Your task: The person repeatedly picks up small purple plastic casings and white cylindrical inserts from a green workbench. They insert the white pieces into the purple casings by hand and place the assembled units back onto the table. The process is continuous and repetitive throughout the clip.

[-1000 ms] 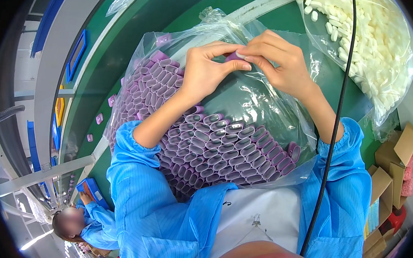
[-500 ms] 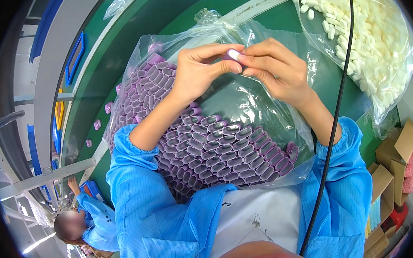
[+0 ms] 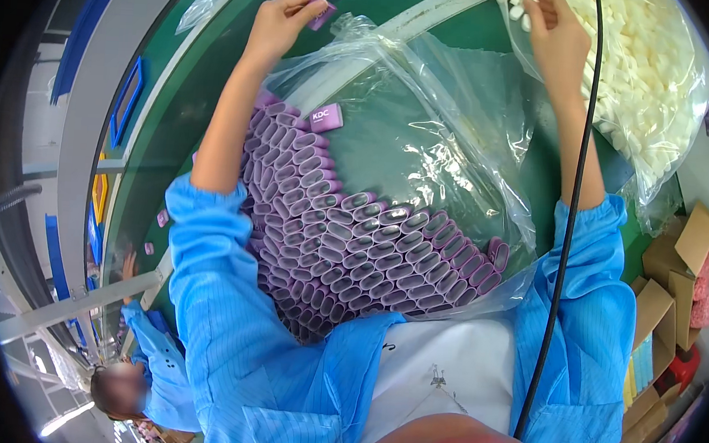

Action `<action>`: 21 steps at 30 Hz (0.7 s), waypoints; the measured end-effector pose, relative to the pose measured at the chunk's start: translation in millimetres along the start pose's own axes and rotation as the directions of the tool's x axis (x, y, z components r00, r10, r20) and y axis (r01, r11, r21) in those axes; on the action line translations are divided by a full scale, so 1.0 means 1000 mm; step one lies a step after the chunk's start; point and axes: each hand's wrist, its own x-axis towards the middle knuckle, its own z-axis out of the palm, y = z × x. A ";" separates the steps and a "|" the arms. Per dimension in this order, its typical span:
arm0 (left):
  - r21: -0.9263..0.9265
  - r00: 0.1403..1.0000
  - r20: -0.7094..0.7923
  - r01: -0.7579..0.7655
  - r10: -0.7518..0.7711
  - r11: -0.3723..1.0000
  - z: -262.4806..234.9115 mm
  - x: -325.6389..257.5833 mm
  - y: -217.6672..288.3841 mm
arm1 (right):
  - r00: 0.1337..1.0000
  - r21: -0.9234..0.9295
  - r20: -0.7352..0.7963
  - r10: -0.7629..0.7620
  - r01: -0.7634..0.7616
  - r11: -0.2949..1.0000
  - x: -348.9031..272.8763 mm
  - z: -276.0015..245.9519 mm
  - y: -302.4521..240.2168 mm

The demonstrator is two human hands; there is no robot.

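Note:
My left hand (image 3: pixel 284 16) is stretched out to the far left over the green conveyor belt (image 3: pixel 188 89), holding a small purple rectangular case (image 3: pixel 319 12) between its fingers. My right hand (image 3: pixel 554 35) reaches into a clear bag of small white parts (image 3: pixel 647 85) at the upper right, its fingers pinched among the pieces. What it grips is hidden. Between my arms lies a clear plastic bag (image 3: pixel 426 120) with several rows of open purple cases (image 3: pixel 353 246). One loose purple case (image 3: pixel 326 117) lies flat on top of the pile.
A black cable (image 3: pixel 569 235) hangs down past my right arm. Cardboard boxes (image 3: pixel 676 265) stand at the right. Two stray purple cases (image 3: pixel 161 219) lie on the belt at the left. Another person in a blue coat (image 3: pixel 146 371) works at the lower left.
My hands were together above the bag, working on one purple case. They have parted: the left carried the case out over the belt, the right went into the bag of white parts.

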 end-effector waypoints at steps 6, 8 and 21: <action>0.479 0.998 0.062 -0.019 -0.012 0.878 0.012 0.004 -0.052 | 0.922 -0.608 0.304 -0.239 0.381 0.696 0.016 0.013 0.085; 0.660 0.937 -0.064 -0.219 0.344 0.719 0.015 -0.010 -0.018 | 0.902 -0.640 0.325 -0.283 0.430 0.636 0.017 0.015 0.092; 0.307 0.829 0.556 -0.274 0.061 0.911 0.011 -0.081 0.061 | 0.933 -0.032 0.293 -0.207 0.226 0.974 -0.035 0.013 -0.037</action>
